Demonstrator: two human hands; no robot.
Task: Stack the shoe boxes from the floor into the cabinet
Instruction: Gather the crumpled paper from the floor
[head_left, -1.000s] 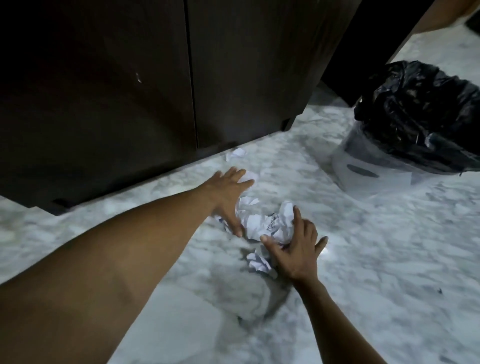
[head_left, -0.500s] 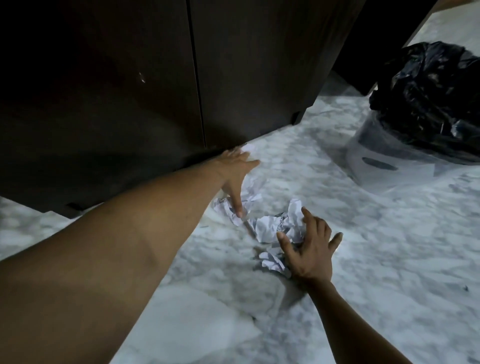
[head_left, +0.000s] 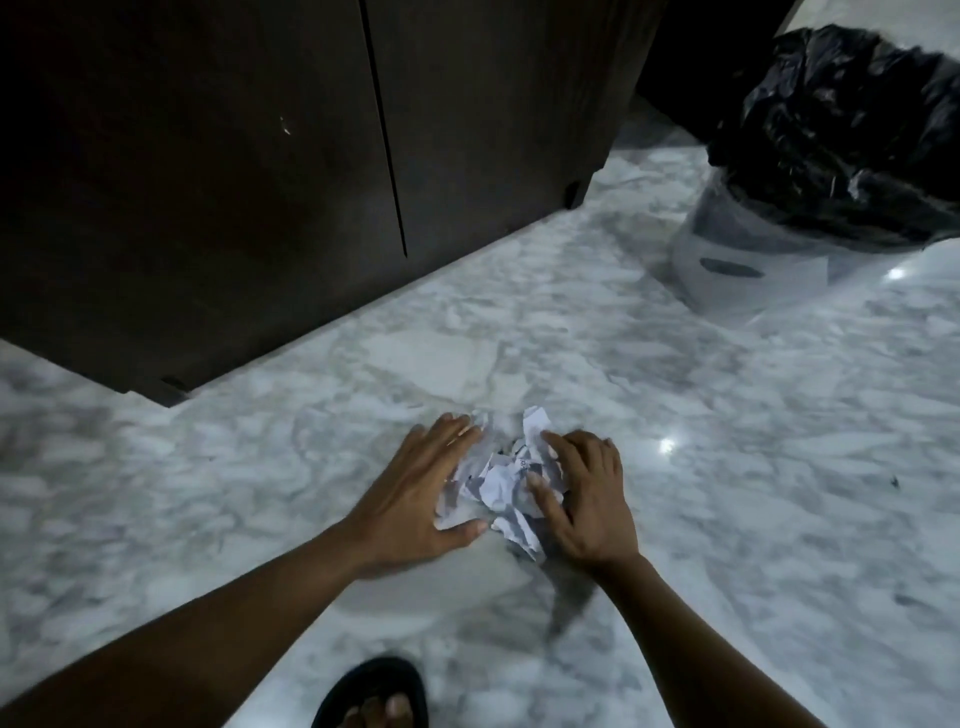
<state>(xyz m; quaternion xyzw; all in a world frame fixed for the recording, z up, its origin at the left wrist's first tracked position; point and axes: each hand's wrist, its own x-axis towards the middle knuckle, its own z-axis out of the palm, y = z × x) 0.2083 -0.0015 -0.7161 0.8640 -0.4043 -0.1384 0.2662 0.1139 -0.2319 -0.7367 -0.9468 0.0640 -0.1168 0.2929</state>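
Head view, items entered by their place relative to the cabinet.

- Cabinet (head_left: 260, 182): dark wood, two doors, both closed, standing on the marble floor (head_left: 727, 493).
- Shoe boxes: none in view, neither on the floor before the cabinet nor beside it. Whether any are inside the cabinet cannot be told, since its doors hide the interior.
- Crumpled paper (head_left: 501, 483): one loose white heap on the floor in front of the cabinet, clear of its base.
- Left hand (head_left: 415, 493): flat, fingers straight, pressed against the side of the heap. A moment ago it was stretched out to a stray scrap at the foot of the cabinet; it has since drawn back, and that scrap no longer lies there.
- Right hand (head_left: 587, 499): fingers bent over the other side of the heap, thumb laid on the paper, cupping it.
- Hands together: close either side of the paper, not touching each other.
- Bin (head_left: 753, 260): pale, lined with a black bag (head_left: 841, 130), standing past the right corner of the cabinet.
- Sandal (head_left: 371, 691): on a foot, farther from the cabinet than the heap.

Judgement: the scattered paper is now gathered into one lot, probably packing litter bound for the bin. That reads as tidying, not stacking.
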